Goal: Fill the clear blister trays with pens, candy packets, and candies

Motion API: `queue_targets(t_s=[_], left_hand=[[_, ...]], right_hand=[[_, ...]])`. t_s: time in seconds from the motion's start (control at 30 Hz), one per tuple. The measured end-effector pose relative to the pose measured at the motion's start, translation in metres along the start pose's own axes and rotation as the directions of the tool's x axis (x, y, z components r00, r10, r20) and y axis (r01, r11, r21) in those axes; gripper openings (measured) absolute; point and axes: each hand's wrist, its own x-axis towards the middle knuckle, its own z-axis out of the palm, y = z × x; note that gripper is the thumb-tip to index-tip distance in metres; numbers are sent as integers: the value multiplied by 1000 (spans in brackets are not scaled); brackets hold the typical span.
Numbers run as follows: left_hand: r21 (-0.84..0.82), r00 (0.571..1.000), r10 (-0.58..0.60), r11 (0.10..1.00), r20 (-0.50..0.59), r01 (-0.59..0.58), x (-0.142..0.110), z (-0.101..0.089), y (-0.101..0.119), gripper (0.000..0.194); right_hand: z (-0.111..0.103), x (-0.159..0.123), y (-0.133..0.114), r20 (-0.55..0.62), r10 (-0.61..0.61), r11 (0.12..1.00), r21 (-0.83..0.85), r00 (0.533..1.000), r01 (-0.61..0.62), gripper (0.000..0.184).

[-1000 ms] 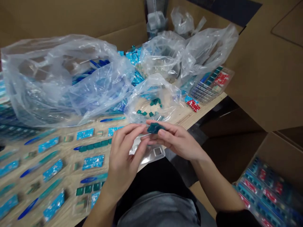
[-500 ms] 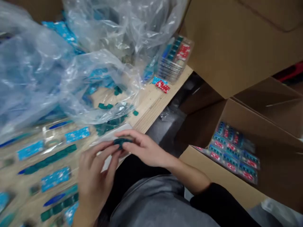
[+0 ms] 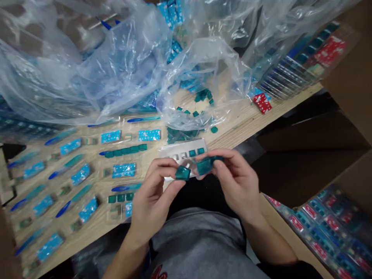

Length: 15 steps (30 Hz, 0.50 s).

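My left hand (image 3: pixel 158 193) pinches a small shiny teal square piece (image 3: pixel 183 173) between thumb and fingers. Close by on the right, my right hand (image 3: pixel 236 178) grips more teal pieces (image 3: pixel 205 166), blurred and partly covered by the fingers. Just behind both hands lies a white tray (image 3: pixel 170 151) with a row of small square recesses; teal squares fill two at its right end, and others look pale. A clear plastic bag (image 3: pixel 200 120) lies open beyond it, with several loose teal squares (image 3: pixel 203 95) inside its mouth.
Clear blister trays holding blue pens (image 3: pixel 69 201), light-blue packets (image 3: pixel 124 170) and teal strips (image 3: pixel 126 150) cover the table's left. Large plastic bags (image 3: pixel 124 69) line the back. Stacked trays (image 3: pixel 290 77) and a red packet (image 3: pixel 262 103) stand right. Below, a cardboard box holds filled packs (image 3: pixel 319 223).
My view has swung, so the table's left side shows more fully. The hands, earlier together over one dark teal piece, are now slightly apart, each with teal, and the white tray's recesses show.
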Motion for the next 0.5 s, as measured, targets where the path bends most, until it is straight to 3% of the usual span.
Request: queue_targets(t_s=[0.1, 0.2, 0.3, 0.4, 0.5], left_hand=[[-183, 990, -139, 974, -7, 135, -1, -2, -3, 5], [-221, 975, -220, 950, 25, 220, -4, -2, -6, 9], [-196, 954, -285, 935, 89, 297, -12, 1, -8, 11], [-214, 921, -366, 897, 134, 387, -23, 5, -12, 10], [-241, 913, -399, 881, 87, 408, -33, 8, -16, 9]], right_hand=[[-2, 5, 3, 60, 107, 976, 186, 992, -117, 13], [-4, 1, 9, 152, 150, 977, 127, 977, -169, 14], [-6, -11, 16, 178, 3, 982, -186, 984, 31, 20], [-9, -21, 21, 321, -183, 823, -467, 929, 323, 24], [-10, -23, 22, 443, -208, 721, -534, 872, 443, 26]])
